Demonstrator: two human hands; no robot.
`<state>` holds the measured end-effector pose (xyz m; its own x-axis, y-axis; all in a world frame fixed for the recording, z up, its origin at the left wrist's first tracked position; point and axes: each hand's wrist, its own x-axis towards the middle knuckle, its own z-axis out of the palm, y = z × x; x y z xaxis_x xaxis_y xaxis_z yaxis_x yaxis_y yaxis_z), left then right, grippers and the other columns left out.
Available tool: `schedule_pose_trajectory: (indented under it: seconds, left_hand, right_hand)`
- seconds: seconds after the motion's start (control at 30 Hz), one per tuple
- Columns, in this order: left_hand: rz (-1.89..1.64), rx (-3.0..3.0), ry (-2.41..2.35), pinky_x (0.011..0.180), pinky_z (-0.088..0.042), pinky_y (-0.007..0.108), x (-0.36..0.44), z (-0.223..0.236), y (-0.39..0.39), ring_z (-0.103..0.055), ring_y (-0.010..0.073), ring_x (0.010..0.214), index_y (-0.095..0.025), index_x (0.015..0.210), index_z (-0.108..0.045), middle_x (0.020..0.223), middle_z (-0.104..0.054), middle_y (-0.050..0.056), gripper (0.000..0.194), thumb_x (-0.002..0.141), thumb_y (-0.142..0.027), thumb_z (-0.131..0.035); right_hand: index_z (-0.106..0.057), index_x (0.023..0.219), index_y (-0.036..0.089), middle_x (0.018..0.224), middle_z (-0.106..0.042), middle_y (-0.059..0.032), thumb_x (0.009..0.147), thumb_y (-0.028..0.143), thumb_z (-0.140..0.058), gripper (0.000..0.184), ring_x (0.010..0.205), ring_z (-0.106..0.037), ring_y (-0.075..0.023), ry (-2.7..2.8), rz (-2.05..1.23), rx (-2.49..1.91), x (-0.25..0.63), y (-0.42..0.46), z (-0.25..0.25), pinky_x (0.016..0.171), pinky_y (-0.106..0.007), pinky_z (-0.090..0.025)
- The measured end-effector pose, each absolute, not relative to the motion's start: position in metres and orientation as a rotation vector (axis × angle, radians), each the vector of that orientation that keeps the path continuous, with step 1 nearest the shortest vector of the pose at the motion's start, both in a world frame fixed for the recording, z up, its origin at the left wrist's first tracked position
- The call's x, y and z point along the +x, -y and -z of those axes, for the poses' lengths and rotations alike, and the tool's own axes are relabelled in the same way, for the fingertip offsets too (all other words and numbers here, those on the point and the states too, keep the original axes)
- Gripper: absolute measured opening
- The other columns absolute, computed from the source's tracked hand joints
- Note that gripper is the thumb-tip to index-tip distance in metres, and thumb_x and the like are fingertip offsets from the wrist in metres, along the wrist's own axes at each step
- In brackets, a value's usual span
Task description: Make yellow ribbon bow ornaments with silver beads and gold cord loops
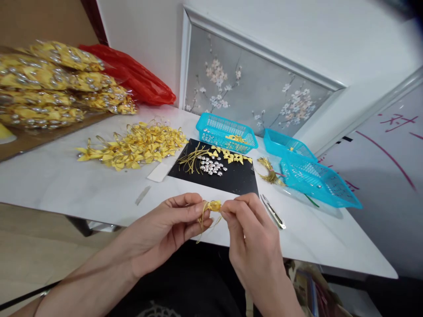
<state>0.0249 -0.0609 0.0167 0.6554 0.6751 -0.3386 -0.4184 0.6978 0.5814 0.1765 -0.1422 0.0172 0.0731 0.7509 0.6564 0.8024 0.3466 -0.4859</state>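
We hold a small yellow piece (pixel 215 205) above the bench (pixel 330 240), close to its near edge, with our left hand's (pixel 180 222) grip clamped on its left end, where thin gold cord (pixel 202 215) loops down, and our right hand's (pixel 253 229) grip pinched together, seemingly on its right end, though the fingers hide the contact. Toward the bench's far edge we have silver beads (pixel 212 166) on a black sheet (pixel 231 183), with a yellow pile (pixel 135 147) to the left.

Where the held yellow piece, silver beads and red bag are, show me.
Yellow piece (pixel 215 205): head view, middle of its body.
Silver beads (pixel 212 166): head view, the cluster's middle.
Red bag (pixel 130 72): head view, its crumpled middle.
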Motion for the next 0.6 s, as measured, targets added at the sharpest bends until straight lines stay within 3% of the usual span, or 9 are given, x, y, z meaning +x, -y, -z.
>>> schedule_pose_trajectory:
  seconds: [0.23, 0.6]
  left_hand:
    - [-0.644, 0.450, -0.599, 0.070, -0.064, 0.019, 0.0259, -0.0173, 0.0623, -0.076, 0.0161, 0.066, -0.013, 0.069, -0.075, 0.070, -0.076, 0.004, 0.018, 0.067, 0.004, -0.080]
    - [-0.654, 0.450, -0.603, 0.071, -0.064, 0.020, 0.0243, -0.0167, 0.0633, -0.075, 0.0149, 0.065, -0.012, 0.069, -0.074, 0.068, -0.075, 0.004, 0.017, 0.067, 0.004, -0.079]
  right_hand:
    - [-0.060, 0.094, 0.019, 0.081, -0.047, 0.0004, 0.094, 0.006, -0.047, 0.019, 0.070, -0.052, -0.0119, 1.647, -0.022, -1.400, 0.1768, 0.1427, -0.0135, 0.063, -0.023, -0.047]
    - [-0.061, 0.106, 0.022, 0.082, -0.046, -0.0004, 0.092, 0.003, -0.043, 0.030, 0.070, -0.052, -0.0137, 1.702, -0.030, -1.392, 0.1772, 0.1446, -0.0112, 0.062, -0.025, -0.048]
